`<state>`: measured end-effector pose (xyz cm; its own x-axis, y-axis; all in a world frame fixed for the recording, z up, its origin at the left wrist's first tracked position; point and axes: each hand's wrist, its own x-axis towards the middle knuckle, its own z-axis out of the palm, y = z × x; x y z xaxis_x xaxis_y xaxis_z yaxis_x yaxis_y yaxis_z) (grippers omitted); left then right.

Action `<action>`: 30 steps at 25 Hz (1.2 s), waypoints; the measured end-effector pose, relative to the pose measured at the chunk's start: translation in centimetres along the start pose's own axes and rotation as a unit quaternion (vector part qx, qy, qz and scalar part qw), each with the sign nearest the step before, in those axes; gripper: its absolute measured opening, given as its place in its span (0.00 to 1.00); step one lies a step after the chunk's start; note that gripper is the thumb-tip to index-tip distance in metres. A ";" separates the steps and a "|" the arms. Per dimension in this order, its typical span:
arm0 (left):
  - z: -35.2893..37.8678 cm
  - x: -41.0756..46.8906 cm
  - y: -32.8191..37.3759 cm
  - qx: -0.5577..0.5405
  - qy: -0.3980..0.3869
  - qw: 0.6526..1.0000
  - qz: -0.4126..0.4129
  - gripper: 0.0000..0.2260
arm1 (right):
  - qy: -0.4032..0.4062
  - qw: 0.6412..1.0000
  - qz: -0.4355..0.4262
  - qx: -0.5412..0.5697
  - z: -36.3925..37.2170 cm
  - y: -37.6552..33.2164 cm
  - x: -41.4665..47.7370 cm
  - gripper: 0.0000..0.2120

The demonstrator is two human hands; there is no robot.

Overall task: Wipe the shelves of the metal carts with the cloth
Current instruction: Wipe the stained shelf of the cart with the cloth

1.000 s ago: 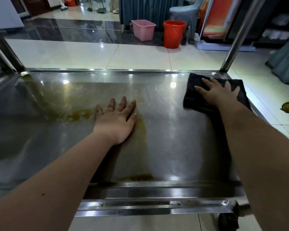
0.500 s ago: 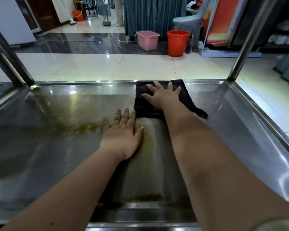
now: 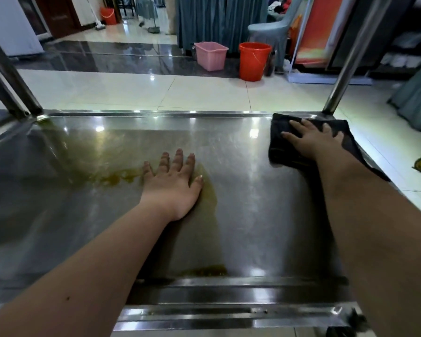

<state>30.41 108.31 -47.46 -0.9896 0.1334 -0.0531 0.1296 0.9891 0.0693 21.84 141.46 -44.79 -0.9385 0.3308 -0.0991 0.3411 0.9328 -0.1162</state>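
The cloth (image 3: 281,152) is back at the shelf (image 3: 253,203) corner under the flat right hand (image 3: 311,139); left hand (image 3: 173,186) flat, empty; stains (image 3: 112,180) remain leftward.

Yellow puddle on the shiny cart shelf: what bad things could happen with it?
Possibly two things. The left hand lies flat on the shelf right at the edge of the yellow puddle, so it may smear the mess or get sticky. The right hand presses the cloth in the far right corner, away from the puddle, so the yellow patch by the near rim could be missed.
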 end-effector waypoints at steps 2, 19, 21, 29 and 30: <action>0.0 0.0 0.0 0.002 -0.004 1.000 0.000 0.28 | 0.006 1.000 -0.001 0.010 0.7 -2.9 -1.4 0.33; -0.4 -0.5 0.0 -0.010 0.006 1.000 -0.003 0.26 | 0.003 0.999 -0.018 -0.027 2.0 3.5 -13.1 0.31; -0.4 -0.4 0.0 -0.012 0.007 1.000 -0.001 0.25 | 0.017 0.999 -0.044 -0.027 2.8 -0.3 -15.2 0.32; -0.2 -0.4 -0.8 -0.041 0.019 0.999 0.009 0.24 | 0.015 0.989 -0.144 -0.029 4.6 -8.7 -20.9 0.31; -0.2 -0.5 -0.8 -0.040 0.017 0.999 0.012 0.24 | 0.021 0.991 -0.128 -0.026 4.4 -6.4 -20.5 0.31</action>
<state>30.78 107.44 -47.33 -0.9879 0.1541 -0.0176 0.1498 0.9774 0.1491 39.13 128.12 -46.33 -0.9957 0.0875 -0.0317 0.0898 0.9926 -0.0812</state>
